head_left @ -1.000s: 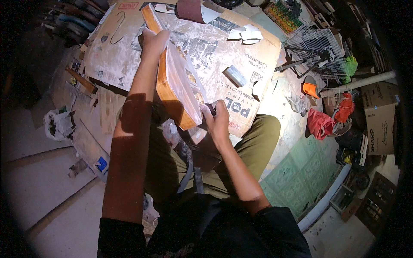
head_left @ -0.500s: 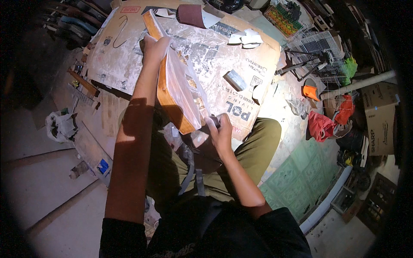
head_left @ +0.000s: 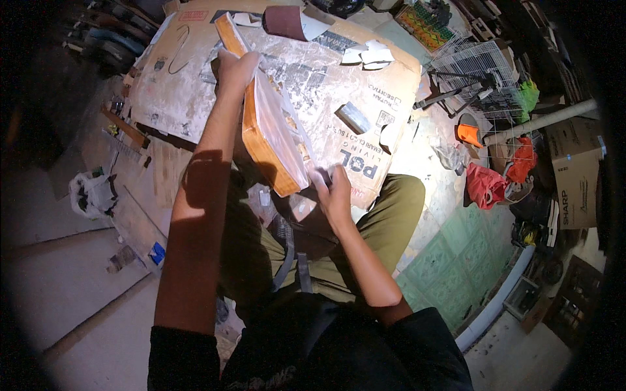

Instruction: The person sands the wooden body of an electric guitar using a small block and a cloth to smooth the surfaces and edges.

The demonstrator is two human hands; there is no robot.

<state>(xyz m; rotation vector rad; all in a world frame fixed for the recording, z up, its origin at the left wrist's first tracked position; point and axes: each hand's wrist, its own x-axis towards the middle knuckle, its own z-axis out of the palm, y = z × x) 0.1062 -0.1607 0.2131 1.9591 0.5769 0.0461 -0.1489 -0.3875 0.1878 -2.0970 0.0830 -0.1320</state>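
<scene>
My left hand (head_left: 233, 73) grips the upper part of a long wooden piece (head_left: 266, 156), which is tilted, with orange varnished sides and a pale, dusty face with rough patches along its right part. My right hand (head_left: 331, 195) is closed on a small dark object (head_left: 326, 176) at the lower right end of the wood, the object mostly hidden by my fingers. Beyond lies a dusty cardboard sheet (head_left: 169, 91) bearing a grey metallic block (head_left: 352, 117), torn white scraps (head_left: 368, 53), a maroon sheet (head_left: 283, 23) and a bent wire (head_left: 175, 55).
My legs (head_left: 388, 221) are bent beneath the wood. At right are a wire cage (head_left: 482, 68), an orange-and-black object (head_left: 468, 133), red bags (head_left: 486, 186), cartons (head_left: 574, 189) and green tiles (head_left: 450, 267). At left lie a white plastic bag (head_left: 91, 195) and wooden boards (head_left: 130, 221).
My right hand moved down toward me from a second ago, then slightly back up. The wooden piece has shifted only a little; my left hand keeps its grip.
</scene>
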